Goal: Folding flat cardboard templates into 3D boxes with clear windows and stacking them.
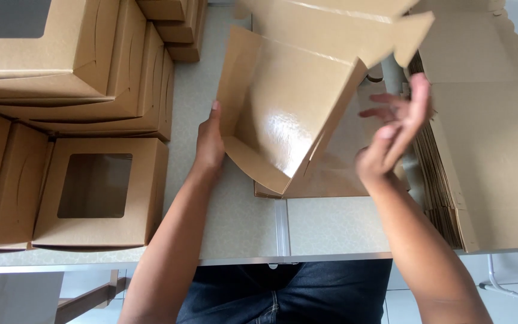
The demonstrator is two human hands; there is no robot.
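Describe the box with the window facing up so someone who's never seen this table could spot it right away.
Start at the stack of folded brown boxes on the left of the table. In front of it, at the near edge, sits the window box. Unlike its neighbours, it shows a square cut-out window on top.

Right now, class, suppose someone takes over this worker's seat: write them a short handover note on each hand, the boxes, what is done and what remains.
Left hand: pressed against the outer left wall of the half-folded box, steadying it.
Right hand: open, off the box, beside its right flap.
Done: folded window boxes stacked at left.
Left: this box is still unclosed; the stack of flat blanks at right is unfolded.
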